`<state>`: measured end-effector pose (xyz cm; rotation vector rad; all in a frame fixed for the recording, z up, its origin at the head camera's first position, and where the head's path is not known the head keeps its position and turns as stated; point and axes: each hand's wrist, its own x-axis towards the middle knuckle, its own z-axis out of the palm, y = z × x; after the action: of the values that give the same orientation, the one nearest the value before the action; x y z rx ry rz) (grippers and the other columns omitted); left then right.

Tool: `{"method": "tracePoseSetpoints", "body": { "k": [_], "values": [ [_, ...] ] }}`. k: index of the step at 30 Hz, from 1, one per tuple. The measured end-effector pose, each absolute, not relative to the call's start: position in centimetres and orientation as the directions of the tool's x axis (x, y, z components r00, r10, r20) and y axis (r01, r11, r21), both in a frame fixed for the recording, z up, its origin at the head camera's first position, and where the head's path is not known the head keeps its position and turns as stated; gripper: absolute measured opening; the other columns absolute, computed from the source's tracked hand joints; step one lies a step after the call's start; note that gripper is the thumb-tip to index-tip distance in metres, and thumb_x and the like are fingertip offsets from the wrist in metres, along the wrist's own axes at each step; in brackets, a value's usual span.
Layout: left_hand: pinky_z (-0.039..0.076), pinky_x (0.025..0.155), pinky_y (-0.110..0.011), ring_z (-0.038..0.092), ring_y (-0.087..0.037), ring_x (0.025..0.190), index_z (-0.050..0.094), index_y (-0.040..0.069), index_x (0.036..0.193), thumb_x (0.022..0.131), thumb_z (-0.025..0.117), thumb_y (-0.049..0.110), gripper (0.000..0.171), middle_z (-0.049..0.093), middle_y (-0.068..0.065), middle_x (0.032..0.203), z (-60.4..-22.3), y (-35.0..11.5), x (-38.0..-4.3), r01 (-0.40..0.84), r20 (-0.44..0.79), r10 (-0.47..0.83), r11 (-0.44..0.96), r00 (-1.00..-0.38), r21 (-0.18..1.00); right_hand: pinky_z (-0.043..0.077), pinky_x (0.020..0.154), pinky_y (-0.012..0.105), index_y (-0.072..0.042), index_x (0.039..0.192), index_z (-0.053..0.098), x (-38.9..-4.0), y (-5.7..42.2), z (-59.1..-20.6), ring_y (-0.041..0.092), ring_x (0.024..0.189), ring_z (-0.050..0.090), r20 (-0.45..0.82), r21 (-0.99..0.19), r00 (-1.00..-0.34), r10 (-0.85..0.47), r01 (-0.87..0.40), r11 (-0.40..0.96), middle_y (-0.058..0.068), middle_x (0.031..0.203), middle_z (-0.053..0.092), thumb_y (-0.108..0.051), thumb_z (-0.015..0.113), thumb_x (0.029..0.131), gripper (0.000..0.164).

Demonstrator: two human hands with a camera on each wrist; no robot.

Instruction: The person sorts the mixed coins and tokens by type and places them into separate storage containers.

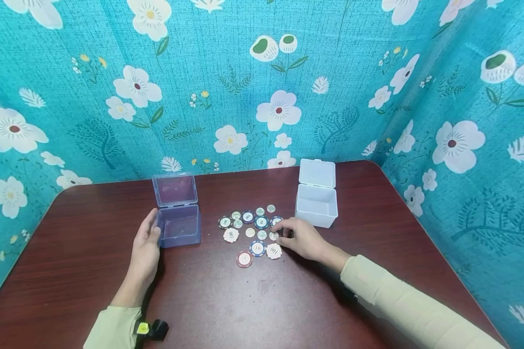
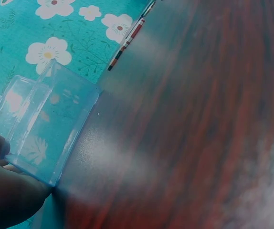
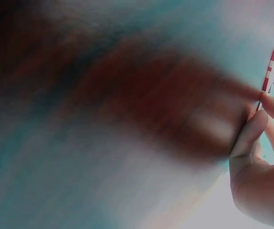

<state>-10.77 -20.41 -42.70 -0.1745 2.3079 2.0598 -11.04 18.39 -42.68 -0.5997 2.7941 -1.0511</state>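
Observation:
My left hand [image 1: 146, 247] touches the left side of a clear bluish plastic box [image 1: 179, 240], its lid tipped back. In the left wrist view, the thumb is at a corner of this box [image 2: 56, 124]. Over the right part of a spread of poker chips and small coins, my right hand [image 1: 303, 237] has its index finger and thumb bent downward, tips apart. Between those fingertips lies a small coin [image 1: 273, 236]. A white 100 chip [image 1: 274, 251] lies just below the thumb, and a dark chip [image 1: 277, 221] is partly hidden behind the index finger.
Several chips, including a red 5 chip [image 1: 244, 259] and a blue 10 chip [image 1: 257, 248], lie mixed with coins mid-table. A white plastic box [image 1: 316, 218] stands beyond the right hand, lid raised. A flowered curtain [image 1: 227, 97] hangs along the table's far edge.

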Motion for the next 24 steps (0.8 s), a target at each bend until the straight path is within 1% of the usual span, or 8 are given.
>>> {"method": "tracePoseSetpoints", "body": {
  "k": [7,13,17,20,24],
  "values": [
    [0.008,0.122,-0.042,0.003,-0.017,0.152,0.006,0.017,0.163,0.111,0.020,0.012,0.055,0.005,-0.001,0.168,-42.61,-20.35,-10.80,-0.123,-0.116,-0.058,0.122,-0.992,0.985,0.045,0.062,0.029,-0.014,0.107,0.075,-11.04,18.32,-42.57,0.011,0.070,0.051,0.032,-0.659,-0.921,-0.388,-0.311,0.685,-0.005,0.078,0.057,-0.007,0.075,0.088,0.019],
    [0.007,0.122,-0.041,0.003,-0.016,0.152,0.007,0.017,0.163,0.111,0.021,0.013,0.054,0.005,-0.001,0.168,-42.60,-20.27,-10.76,-0.137,-0.128,-0.072,0.132,-0.989,0.982,0.045,0.063,0.028,-0.013,0.103,0.074,-11.06,18.23,-42.58,0.011,0.071,0.052,0.028,-0.664,-0.923,-0.384,-0.304,0.683,-0.006,0.077,0.057,-0.007,0.077,0.086,0.018],
    [0.007,0.122,-0.040,0.004,-0.016,0.152,0.007,0.015,0.163,0.111,0.021,0.013,0.054,0.006,-0.001,0.168,-42.52,-20.24,-10.80,-0.131,-0.122,-0.074,0.127,-0.990,0.983,0.045,0.062,0.028,-0.012,0.100,0.073,-11.04,18.18,-42.58,0.010,0.070,0.052,0.023,-0.671,-0.925,-0.380,-0.296,0.680,-0.005,0.076,0.056,-0.006,0.078,0.084,0.017],
    [0.007,0.122,-0.040,0.004,-0.016,0.152,0.007,0.015,0.163,0.111,0.021,0.012,0.054,0.007,-0.001,0.168,-42.50,-20.23,-10.79,-0.129,-0.121,-0.071,0.121,-0.990,0.984,0.045,0.063,0.028,-0.011,0.096,0.072,-11.01,18.16,-42.61,0.011,0.070,0.051,0.026,-0.677,-0.926,-0.376,-0.293,0.675,-0.003,0.077,0.057,-0.005,0.078,0.082,0.016],
    [0.007,0.122,-0.039,0.004,-0.015,0.152,0.006,0.016,0.163,0.111,0.021,0.013,0.054,0.007,0.000,0.168,-42.53,-20.25,-10.76,-0.132,-0.124,-0.070,0.120,-0.990,0.984,0.045,0.066,0.027,-0.010,0.092,0.071,-11.03,18.10,-42.67,0.012,0.073,0.053,0.021,-0.680,-0.929,-0.368,-0.283,0.677,0.000,0.079,0.058,-0.006,0.078,0.081,0.014]
  ]
}}
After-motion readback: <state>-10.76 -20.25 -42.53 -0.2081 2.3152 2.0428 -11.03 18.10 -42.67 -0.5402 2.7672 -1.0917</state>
